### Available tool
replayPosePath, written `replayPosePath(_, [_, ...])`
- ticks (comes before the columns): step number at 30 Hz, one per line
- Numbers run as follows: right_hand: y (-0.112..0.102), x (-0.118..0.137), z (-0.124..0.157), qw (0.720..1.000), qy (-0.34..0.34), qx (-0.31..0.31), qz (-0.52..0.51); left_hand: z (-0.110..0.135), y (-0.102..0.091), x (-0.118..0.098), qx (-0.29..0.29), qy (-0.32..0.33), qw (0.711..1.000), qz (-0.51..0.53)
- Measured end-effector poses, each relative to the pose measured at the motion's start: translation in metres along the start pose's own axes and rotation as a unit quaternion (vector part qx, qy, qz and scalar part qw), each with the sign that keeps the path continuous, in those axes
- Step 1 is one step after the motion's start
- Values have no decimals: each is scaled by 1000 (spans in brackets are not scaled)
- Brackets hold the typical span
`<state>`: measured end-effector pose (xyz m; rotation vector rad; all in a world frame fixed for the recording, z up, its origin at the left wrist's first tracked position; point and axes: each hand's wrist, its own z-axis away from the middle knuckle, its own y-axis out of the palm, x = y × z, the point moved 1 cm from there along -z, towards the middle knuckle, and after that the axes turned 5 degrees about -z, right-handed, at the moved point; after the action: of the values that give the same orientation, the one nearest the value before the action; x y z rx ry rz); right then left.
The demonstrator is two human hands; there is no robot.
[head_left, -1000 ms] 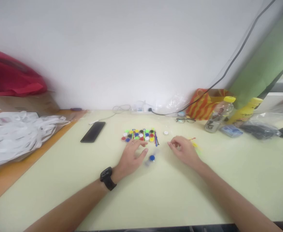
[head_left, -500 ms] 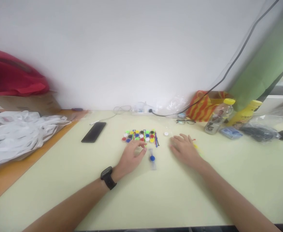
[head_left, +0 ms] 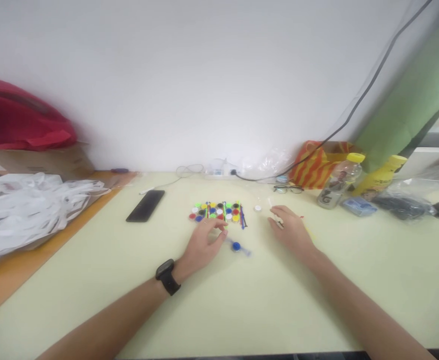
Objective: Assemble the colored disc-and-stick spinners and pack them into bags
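Note:
My left hand [head_left: 205,241] rests on the table with its fingers bent and a gap between thumb and forefinger; nothing shows in it. Just right of its thumb lies a small spinner [head_left: 236,246] with a round blue middle and blurred, see-through blades. My right hand [head_left: 290,231] is curled over the table, and a thin white stick [head_left: 270,203] pokes out at its fingertips. Beyond my left fingers lie several round coloured caps [head_left: 220,212] in rows, with thin coloured sticks [head_left: 242,218] among them. One white cap [head_left: 257,208] lies apart, between the rows and my right hand.
A black phone [head_left: 145,205] lies left of the caps. At the back are a power strip [head_left: 219,172] and glasses [head_left: 288,189]. To the right stand a clear bottle [head_left: 340,182], a yellow bottle [head_left: 380,179] and a striped bag [head_left: 309,162]. White straps [head_left: 35,210] are heaped at left.
The spinner's blades have turned from upright to slanting. My right hand has drawn slightly right and its fingers have curled in, with a white stick now showing at their tips. My left hand stays put.

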<state>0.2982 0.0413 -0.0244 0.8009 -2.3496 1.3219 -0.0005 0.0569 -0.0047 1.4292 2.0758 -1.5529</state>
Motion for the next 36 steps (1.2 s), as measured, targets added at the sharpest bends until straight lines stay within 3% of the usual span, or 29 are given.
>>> replayPosePath(8, [-3, -3, -1, 999, -12, -25, -26, 0, 0, 0, 7, -3, 1000, 9])
replayPosePath(27, [7, -15, -2, 999, -24, 38, 1, 1, 0, 0, 9, -4, 1000, 11])
replayPosePath(36, [3, -13, -3, 999, -36, 10, -18, 0, 0, 1, 7, 0, 1000, 8])
